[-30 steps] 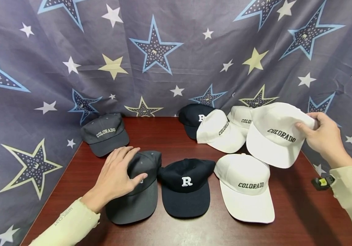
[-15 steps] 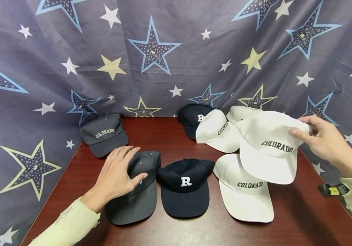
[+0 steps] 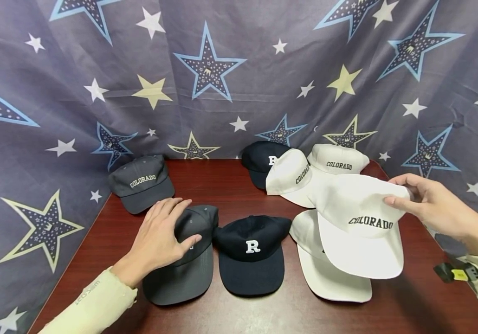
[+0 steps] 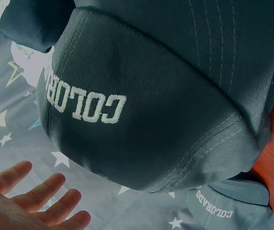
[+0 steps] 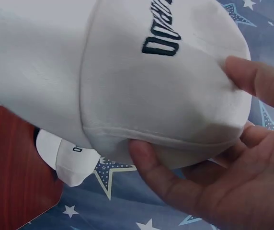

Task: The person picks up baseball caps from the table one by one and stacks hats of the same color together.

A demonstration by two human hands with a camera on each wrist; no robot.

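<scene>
In the head view my right hand [image 3: 439, 208] pinches the side of a white cap [image 3: 360, 208] lettered COLORADO, thumb on the crown's front. This cap is held above another white cap [image 3: 335, 285] on the table and hides part of it. In the right wrist view, fingers [image 5: 151, 165] of that hand curl under the crown. My left hand [image 3: 155, 241] is beside the crown of a dark grey cap [image 3: 184, 283], covering most of its lettering. The left wrist view shows the left fingers [image 4: 51, 191] spread, apart from the grey cap's crown [image 4: 127, 148].
A navy cap [image 3: 251, 276] marked R lies between the grey and white front caps. Farther back are another grey cap [image 3: 143, 181], a navy cap [image 3: 260, 157], and two white caps [image 3: 291, 171] on the reddish table [image 3: 209, 181]. A starry curtain [image 3: 239, 51] surrounds the table.
My right hand has brought the white cap down and slightly left, over the front white cap, uncovering the white cap at the back right. The left hand has stayed nearly still.
</scene>
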